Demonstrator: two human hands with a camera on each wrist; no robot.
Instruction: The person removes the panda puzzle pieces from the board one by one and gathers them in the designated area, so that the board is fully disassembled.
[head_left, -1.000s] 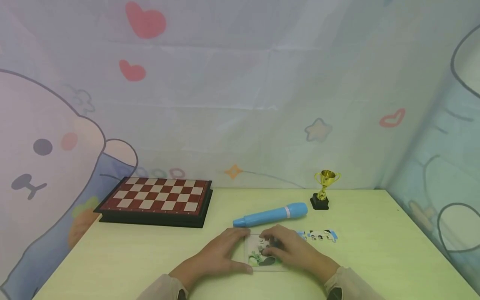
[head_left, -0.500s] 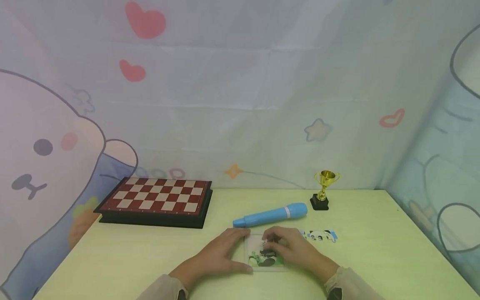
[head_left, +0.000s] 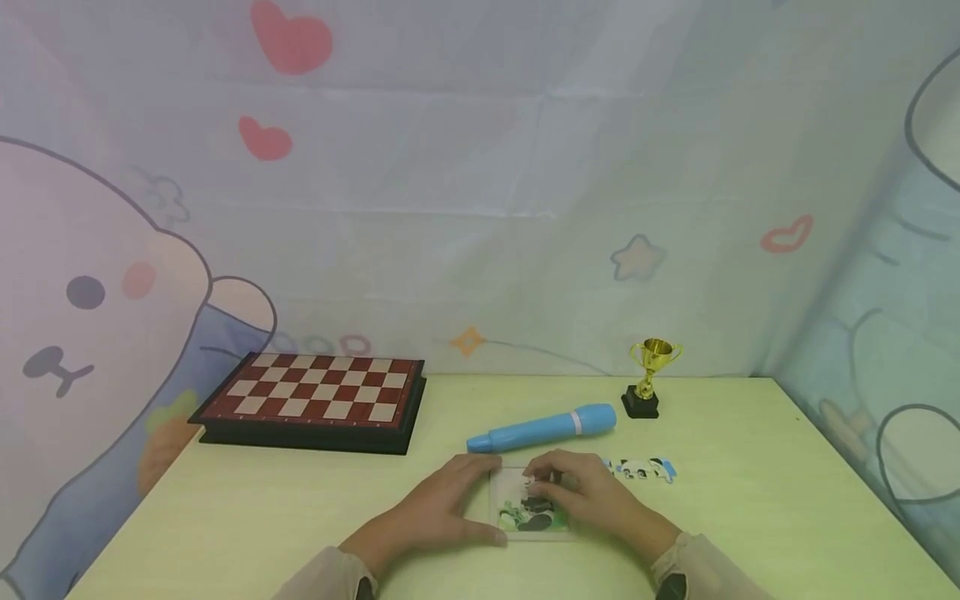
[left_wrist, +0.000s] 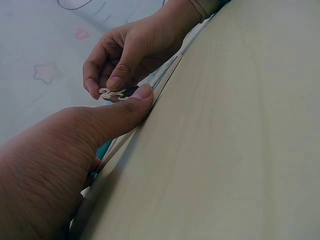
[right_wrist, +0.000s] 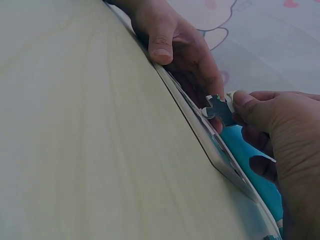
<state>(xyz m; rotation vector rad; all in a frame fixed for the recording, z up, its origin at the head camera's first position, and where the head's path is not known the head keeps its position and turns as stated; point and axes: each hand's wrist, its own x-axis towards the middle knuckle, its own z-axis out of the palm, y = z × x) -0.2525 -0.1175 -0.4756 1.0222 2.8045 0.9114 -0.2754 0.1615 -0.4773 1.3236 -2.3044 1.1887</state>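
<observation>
My left hand (head_left: 438, 512) lies flat on the table (head_left: 247, 525) at the near edge, fingers fairly straight, thumb pressed along the near rim of the puzzle tray (head_left: 531, 533) to hold it down; the left wrist view shows that thumb right against the tray edge. My right hand (head_left: 596, 500) sits over the tray's right side, thumb and forefinger pinching one puzzle piece (right_wrist: 218, 108), lifted just above the tray surface, tilted, tab pointing left in the right wrist view. Tray already has several pieces seated, green and black print showing between my hands.

Step in hand, I'd say: fitting this piece into the tray picture. Next move calls for turning it until the tabs line up with the open slot, lowering it flat, then pressing down, left hand bracing so the tray doesn't slide.

Just right of my right hand, loose puzzle pieces (head_left: 643, 471) in a joined strip, panda print. Behind the tray, a blue pen-shaped toy (head_left: 542, 429) lying on its side. Farther back, a gold trophy (head_left: 649, 379) upright at right, a chessboard (head_left: 318, 398) at left, then the cartoon backdrop (head_left: 480, 183).
</observation>
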